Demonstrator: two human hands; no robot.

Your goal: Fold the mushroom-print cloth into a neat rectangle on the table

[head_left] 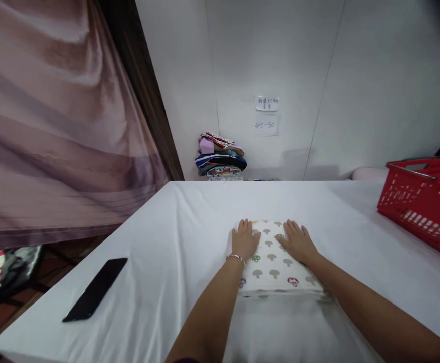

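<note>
Lower centre, left fingers (pixel 245 226) and right fingers (pixel 291 230) lie spread on mushroom-print cloth (pixel 269 264); red basket (pixel 419 204), right edge.

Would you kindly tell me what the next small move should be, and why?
I'd probably draw the left hand and right hand gently toward the near edge of the folded mushroom-print cloth, smoothing it: both lie spread at its sides toward the far end, away from that edge.

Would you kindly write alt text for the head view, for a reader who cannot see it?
A person's left hand and right hand rest flat on a folded mushroom-print cloth on a white-covered table. A flat black object lies at left, a red basket at right; folded fabrics are stacked beyond.
</note>
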